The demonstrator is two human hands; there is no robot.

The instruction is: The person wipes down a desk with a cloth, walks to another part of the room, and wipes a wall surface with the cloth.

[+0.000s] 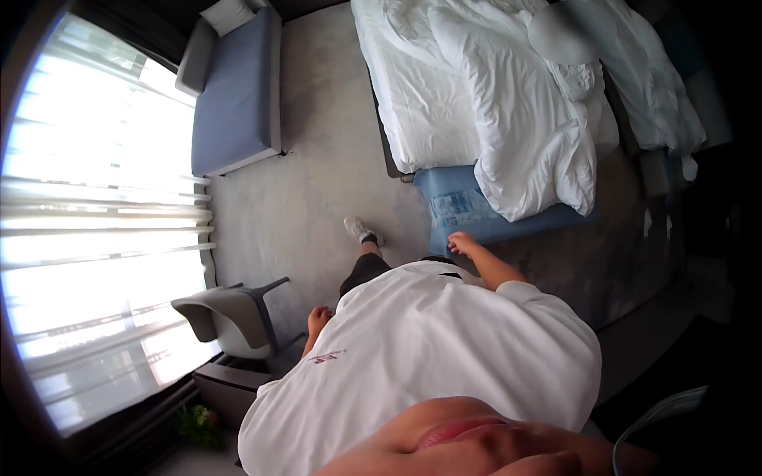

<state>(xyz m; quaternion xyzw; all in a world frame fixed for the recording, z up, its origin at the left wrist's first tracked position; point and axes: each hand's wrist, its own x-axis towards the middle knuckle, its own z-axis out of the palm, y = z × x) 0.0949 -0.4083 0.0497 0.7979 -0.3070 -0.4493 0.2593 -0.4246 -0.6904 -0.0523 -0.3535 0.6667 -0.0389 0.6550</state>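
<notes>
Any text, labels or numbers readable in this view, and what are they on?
Nothing can be read.
White shirt: small dark red print near its left edge, too small and blurred to read.
Blue bed end: pale patterned patch, no legible letters.
No other writing or signs show.

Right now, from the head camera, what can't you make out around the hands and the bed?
- Left hand: small and curled by the hip; whether it holds anything cannot be told.
- Right hand: near the blue mattress; contact unclear, fingers too small to read.
- Mattress surface: mostly hidden under the white duvet.
- Chair: its base is hidden behind the white shirt.
- Right side of the room: dark, detail lost.
</notes>
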